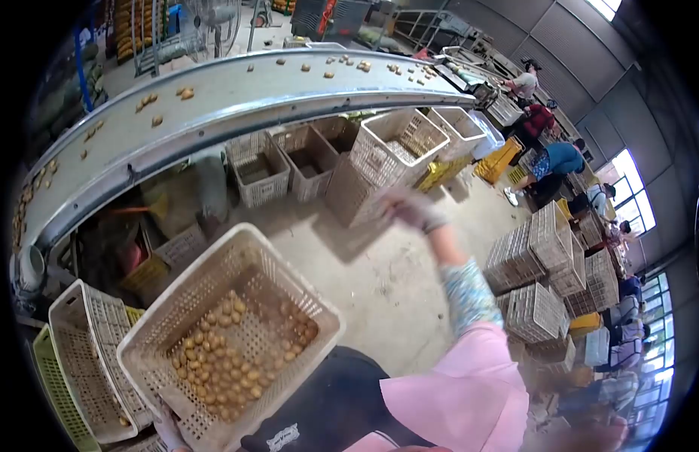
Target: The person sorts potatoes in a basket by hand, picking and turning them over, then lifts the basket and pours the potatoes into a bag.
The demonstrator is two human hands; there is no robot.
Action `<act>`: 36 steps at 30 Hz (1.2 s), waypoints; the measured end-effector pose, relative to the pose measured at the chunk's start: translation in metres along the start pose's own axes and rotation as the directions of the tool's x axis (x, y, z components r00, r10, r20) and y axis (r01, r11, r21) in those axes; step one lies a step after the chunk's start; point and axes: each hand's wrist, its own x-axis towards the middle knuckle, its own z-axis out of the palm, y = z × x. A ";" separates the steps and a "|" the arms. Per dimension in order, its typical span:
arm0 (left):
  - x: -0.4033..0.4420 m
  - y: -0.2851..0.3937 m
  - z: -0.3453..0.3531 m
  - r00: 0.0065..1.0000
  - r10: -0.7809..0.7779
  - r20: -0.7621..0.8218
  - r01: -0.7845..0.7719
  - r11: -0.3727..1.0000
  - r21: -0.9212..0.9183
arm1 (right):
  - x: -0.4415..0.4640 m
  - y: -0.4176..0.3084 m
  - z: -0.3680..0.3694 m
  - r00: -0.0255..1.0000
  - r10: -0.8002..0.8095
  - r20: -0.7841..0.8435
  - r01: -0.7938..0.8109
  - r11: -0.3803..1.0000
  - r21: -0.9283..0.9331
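A large off-white plastic crate (293, 290) with perforated walls tilts in front of my body, with many small potatoes (229, 365) spread over its floor. My left hand (167, 431) is gloved, mostly cut off by the bottom of the view, and grips the crate's near left edge. Out over the concrete floor reaches my right hand (413, 209), also gloved and smeared by motion. It is apart from the potato crate and appears in front of a stack of crates (357, 188); its fingers cannot be made out.
A curved conveyor belt (236, 87) carrying scattered potatoes crosses ahead. Beneath it stand empty crates (259, 169). At left is another crate (90, 361) beside a green crate (52, 388). Stacked crates (534, 248) rise at right, and several people (564, 158) work along the far side.
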 end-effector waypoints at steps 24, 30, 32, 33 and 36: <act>0.048 0.194 0.421 0.698 0.027 0.716 -0.622 0.518 0.587 | 0.058 0.154 0.217 0.963 -0.227 0.142 0.268 0.808 -0.525; -0.017 0.134 0.297 0.263 -0.008 0.965 -0.822 0.522 0.228 | 0.066 0.135 0.219 0.977 -0.160 0.139 0.209 0.835 -0.508; -0.023 0.176 0.291 0.330 -0.274 0.903 -0.864 0.298 0.406 | 0.068 0.140 0.224 0.975 -0.206 0.086 0.219 0.806 -0.550; -0.033 0.170 0.305 0.375 0.150 0.915 -0.871 0.395 0.292 | 0.066 0.141 0.225 0.973 -0.217 0.072 0.218 0.789 -0.574; -0.044 0.168 0.406 0.252 0.628 0.736 -0.945 0.325 0.047 | 0.064 0.136 0.227 0.964 -0.249 0.088 0.234 0.652 -0.721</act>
